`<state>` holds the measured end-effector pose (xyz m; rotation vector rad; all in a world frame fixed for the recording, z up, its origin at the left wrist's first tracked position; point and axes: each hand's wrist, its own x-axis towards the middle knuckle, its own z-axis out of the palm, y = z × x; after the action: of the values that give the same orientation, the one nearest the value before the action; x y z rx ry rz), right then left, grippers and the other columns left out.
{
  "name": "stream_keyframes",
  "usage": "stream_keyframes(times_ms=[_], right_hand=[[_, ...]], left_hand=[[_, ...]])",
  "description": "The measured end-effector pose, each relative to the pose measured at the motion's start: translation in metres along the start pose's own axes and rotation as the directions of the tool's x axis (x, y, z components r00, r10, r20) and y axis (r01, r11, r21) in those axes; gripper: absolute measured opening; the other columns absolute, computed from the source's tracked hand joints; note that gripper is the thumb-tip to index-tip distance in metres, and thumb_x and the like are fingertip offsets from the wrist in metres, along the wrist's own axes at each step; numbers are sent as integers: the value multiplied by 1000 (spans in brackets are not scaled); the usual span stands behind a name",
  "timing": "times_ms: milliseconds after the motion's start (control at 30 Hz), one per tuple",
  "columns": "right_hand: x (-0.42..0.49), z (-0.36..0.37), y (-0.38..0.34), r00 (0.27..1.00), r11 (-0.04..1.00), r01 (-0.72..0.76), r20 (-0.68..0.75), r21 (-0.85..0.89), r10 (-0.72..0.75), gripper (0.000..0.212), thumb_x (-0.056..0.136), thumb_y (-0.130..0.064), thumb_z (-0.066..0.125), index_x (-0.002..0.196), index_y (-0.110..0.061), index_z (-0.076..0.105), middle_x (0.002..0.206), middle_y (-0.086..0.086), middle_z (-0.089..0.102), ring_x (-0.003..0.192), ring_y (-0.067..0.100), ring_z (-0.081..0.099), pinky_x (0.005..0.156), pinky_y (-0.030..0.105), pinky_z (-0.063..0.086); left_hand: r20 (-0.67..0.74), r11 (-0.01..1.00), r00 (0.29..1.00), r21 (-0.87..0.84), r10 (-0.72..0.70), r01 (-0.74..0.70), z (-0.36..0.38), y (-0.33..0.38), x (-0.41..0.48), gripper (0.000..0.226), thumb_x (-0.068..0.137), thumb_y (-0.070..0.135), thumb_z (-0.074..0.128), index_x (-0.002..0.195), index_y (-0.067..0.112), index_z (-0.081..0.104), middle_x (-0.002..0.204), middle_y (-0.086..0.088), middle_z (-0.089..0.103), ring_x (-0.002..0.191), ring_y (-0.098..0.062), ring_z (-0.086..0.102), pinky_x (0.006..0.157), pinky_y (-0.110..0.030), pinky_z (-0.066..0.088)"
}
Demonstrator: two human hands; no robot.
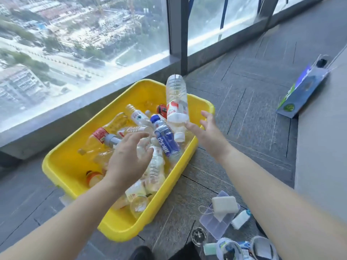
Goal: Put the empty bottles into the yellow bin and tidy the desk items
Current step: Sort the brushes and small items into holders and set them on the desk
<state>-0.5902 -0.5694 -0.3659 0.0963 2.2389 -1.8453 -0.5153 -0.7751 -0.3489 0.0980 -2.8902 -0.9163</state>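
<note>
Nearest to me, on the floor (pixel 247 113) by my right forearm, lie the small things not yet tidied: a clear compartment box (pixel 216 225) with a white sponge (pixel 224 204) resting on it, a small white bottle (pixel 241 218) just beside, and a glass dish (pixel 199 235) closer in. Past them both arms reach out over the yellow bin (pixel 62 162), which sits on the floor against the window ledge and is already heaped with empty bottles lying crosswise. My left grip (pixel 129 156) hovers low over the heap, fingers loosely curled and, as far as I can tell, holding nothing. I judge it is there to steady or settle the pile. My right grip (pixel 207 129) is wide, fingers spread, at the bin's right rim. Just beside its fingertips a clear bottle (pixel 177 102) with a red-and-white label stands cap-down in the air above the far corner. Whether a fingertip touches it I cannot tell. It looks bound for the bin, though a blue-labelled bottle (pixel 166 139) propped upright beneath could knock it aside. Farther right, a blue card pack (pixel 304 91) leans at the edge of the pale surface (pixel 323 156). Beyond everything is the window (pixel 75 44).
</note>
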Motion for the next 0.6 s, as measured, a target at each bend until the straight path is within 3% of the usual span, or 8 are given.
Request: stream_keyframes(times_ms=[167,300,433,600], right_hand=[[-41,13,29,995,996,-36,-91,-85,28,52,90,-40,59,134,-22,39,137,0,44,115,16,47,83,30,41],[-86,-6,80,972,977,-156,-200,-148,124,33,91,-30,59,121,-18,50,122,-1,53,104,13,51,82,28,40],[-130,-32,135,935,942,-266,-292,-203,201,28,90,-24,60,116,-15,53,115,0,56,100,14,51,79,26,37],[-176,-58,195,883,889,-404,-346,-216,317,28,91,-26,58,115,-14,54,111,-1,55,98,15,51,79,29,39]], left_hand=[[28,999,999,-12,31,-31,-7,-17,-36,38,89,34,59,126,31,52,129,11,52,123,-10,44,96,-27,36],[103,995,990,-51,95,-90,20,-16,-76,36,88,28,60,124,28,54,127,10,52,124,-10,42,100,-26,32],[226,987,961,-48,161,-154,56,-15,-113,35,88,27,62,122,25,57,125,8,54,121,-12,45,98,-21,30],[339,995,935,-41,99,-91,98,-14,-147,37,89,28,61,126,23,55,129,4,53,124,-16,44,101,-25,30]])
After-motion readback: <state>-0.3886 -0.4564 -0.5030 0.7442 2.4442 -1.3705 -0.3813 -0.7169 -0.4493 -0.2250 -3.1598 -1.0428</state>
